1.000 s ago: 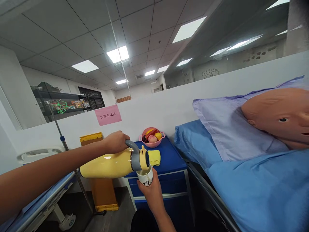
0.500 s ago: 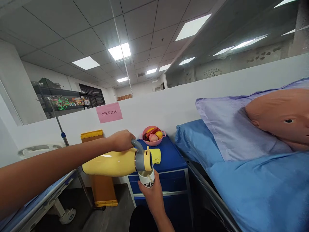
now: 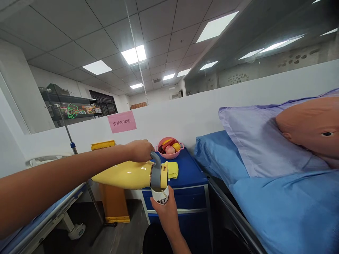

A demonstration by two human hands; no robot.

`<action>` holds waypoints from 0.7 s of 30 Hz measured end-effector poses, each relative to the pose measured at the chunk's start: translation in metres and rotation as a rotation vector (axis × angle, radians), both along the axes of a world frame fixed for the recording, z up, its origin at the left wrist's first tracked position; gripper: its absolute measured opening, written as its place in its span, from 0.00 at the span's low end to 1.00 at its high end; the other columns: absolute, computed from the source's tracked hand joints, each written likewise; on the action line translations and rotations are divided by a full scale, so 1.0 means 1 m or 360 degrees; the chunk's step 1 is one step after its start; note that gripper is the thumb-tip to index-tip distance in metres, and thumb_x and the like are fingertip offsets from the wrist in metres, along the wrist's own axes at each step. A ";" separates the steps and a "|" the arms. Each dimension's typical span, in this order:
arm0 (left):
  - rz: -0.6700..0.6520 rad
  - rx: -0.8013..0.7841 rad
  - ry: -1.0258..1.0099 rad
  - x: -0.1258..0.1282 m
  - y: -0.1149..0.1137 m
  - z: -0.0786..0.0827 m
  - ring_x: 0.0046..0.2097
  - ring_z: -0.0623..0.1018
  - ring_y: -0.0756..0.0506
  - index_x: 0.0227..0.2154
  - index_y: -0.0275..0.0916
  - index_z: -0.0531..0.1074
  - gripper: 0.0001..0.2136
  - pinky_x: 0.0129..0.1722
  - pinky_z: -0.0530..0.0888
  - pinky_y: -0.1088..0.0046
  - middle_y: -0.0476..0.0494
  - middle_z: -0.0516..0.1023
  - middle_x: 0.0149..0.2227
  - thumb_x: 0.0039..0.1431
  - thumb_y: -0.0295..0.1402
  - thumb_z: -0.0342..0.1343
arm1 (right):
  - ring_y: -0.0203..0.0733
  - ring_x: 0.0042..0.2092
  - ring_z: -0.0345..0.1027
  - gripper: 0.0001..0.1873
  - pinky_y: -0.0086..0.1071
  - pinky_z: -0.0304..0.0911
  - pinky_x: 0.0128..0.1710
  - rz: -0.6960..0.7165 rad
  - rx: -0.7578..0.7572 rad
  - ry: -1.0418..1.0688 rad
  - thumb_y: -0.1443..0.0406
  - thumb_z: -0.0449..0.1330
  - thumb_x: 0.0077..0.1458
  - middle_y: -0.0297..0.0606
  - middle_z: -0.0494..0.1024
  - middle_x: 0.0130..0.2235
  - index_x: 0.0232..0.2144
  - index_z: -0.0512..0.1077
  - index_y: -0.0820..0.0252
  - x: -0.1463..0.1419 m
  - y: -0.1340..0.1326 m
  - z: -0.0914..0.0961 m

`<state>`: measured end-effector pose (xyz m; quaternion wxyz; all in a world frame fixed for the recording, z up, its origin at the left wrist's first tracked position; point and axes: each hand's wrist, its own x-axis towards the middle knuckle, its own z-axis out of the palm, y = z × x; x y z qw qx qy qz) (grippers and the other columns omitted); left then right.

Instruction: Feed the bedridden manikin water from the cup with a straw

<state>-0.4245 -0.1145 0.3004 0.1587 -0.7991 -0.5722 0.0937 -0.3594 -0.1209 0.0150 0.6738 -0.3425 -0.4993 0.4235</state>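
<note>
My left hand [image 3: 140, 150] is closed around the grey handle of a yellow thermos jug [image 3: 127, 175], which lies nearly level on its side. The jug's spout end sits right over the mouth of a white cup [image 3: 160, 196] with dark print. My right hand [image 3: 167, 208] grips this cup from below and from the right. A thin pale stick or handle leans inside the cup against its rim. Any stream from the spout is hidden by the jug's lid. Behind the cup, a folded yellow cloth [image 3: 173, 170] rests on a blue bedside cabinet [image 3: 189, 169].
A pink basket of fruit [image 3: 170, 154] stands at the cabinet's back. To the right, a manikin's head [image 3: 309, 128] lies on a purple pillow [image 3: 246, 137], beside a dark bed rail [image 3: 233, 215]. Leftward are an IV pole [image 3: 91, 197] and another bed [image 3: 50, 218].
The base of the thermos jug has risen slightly, so it tips a little more toward the cup. The whole view has shifted slightly. Both hands keep their grips.
</note>
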 end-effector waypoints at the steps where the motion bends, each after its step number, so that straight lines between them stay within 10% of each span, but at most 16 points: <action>1: 0.0001 0.0000 -0.0004 0.002 0.000 0.001 0.26 0.70 0.43 0.20 0.41 0.72 0.09 0.26 0.59 0.67 0.40 0.73 0.22 0.49 0.36 0.49 | 0.49 0.40 0.72 0.33 0.37 0.69 0.36 0.0008 0.0000 -0.0005 0.58 0.68 0.37 0.40 0.78 0.40 0.48 0.66 0.56 0.001 0.000 0.001; 21: 0.0003 -0.0085 0.0165 0.023 -0.004 0.011 0.27 0.71 0.45 0.28 0.38 0.76 0.14 0.23 0.60 0.70 0.38 0.78 0.29 0.50 0.38 0.47 | 0.47 0.38 0.71 0.34 0.35 0.67 0.36 0.0012 -0.0131 0.0048 0.57 0.67 0.39 0.40 0.78 0.39 0.49 0.65 0.59 0.008 -0.007 0.007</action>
